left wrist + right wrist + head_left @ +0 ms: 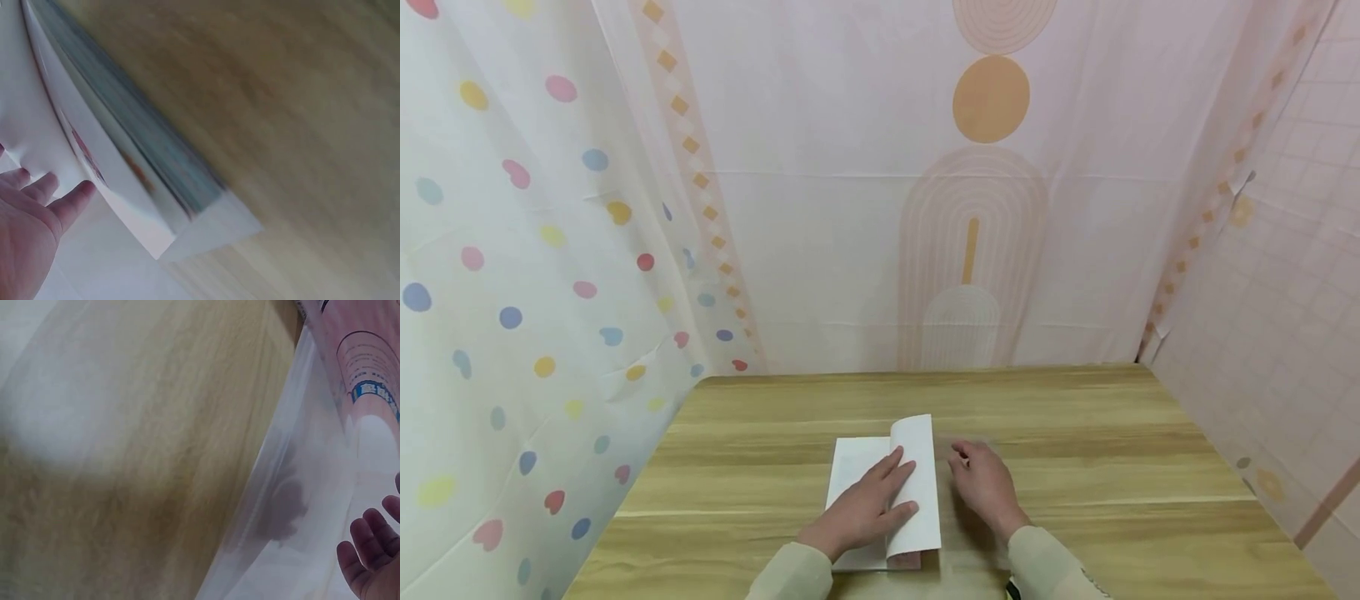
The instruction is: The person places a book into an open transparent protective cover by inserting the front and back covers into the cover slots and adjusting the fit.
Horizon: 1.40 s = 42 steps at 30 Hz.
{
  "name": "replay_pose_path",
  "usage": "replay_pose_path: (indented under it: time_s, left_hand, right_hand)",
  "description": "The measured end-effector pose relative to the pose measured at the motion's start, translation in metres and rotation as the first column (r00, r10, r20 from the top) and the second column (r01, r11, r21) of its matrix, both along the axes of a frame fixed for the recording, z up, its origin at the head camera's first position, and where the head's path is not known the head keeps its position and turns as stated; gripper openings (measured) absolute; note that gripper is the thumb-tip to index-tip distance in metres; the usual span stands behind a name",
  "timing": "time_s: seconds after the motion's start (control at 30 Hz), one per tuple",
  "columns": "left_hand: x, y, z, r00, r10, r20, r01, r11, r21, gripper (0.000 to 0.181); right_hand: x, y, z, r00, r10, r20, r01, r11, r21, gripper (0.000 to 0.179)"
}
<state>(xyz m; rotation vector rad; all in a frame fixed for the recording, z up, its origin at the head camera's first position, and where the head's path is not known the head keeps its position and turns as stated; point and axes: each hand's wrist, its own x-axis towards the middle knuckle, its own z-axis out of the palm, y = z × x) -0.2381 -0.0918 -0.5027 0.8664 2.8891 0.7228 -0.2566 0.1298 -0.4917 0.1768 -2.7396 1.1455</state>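
A book (857, 457) lies on the table in front of me with its left side showing white. One white leaf (917, 442) bends up near the middle. My left hand (868, 507) rests across it with fingers spread, the fingertips touching the leaf. The stacked page edges (134, 125) appear in the left wrist view. Right of the book, my right hand (988, 487) hovers over clear plastic film (281, 500), its fingers loosely bent and nothing visible in them. A pink printed cover (369, 356) borders the film in the right wrist view.
The wood-grain table (1112, 467) extends around the book. A pale patterned curtain (820, 250) hangs behind its far edge. Dotted cloth (535, 400) hangs at the left and checked cloth (1285, 333) at the right.
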Motion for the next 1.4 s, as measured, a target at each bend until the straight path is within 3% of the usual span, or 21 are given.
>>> replay_pose_path:
  time_s: [0.2, 0.47, 0.9, 1.4]
  left_hand:
    - [0.000, 0.002, -0.001, 1.000, -0.015, -0.022, 0.015, 1.000, -0.009, 0.067]
    - [0.000, 0.006, 0.000, 0.999, -0.031, -0.027, 0.030, 0.998, -0.056, 0.067]
    - [-0.001, 0.012, -0.004, 0.994, -0.058, -0.095, 0.044, 0.988, -0.148, 0.066]
    - [-0.003, 0.018, -0.011, 0.978, -0.050, -0.202, -0.006, 0.963, -0.271, 0.063]
  right_hand:
    - [0.000, 0.003, -0.006, 0.999, 0.034, -0.025, -0.031, 0.995, 0.091, 0.030]
    - [0.001, 0.004, -0.015, 0.989, 0.119, -0.092, -0.094, 0.967, 0.238, 0.031]
    - [0.001, 0.004, -0.019, 0.987, 0.158, -0.036, -0.143, 0.951, 0.273, 0.034]
    - [0.003, 0.005, -0.022, 0.986, 0.164, -0.032, -0.151, 0.954, 0.258, 0.038]
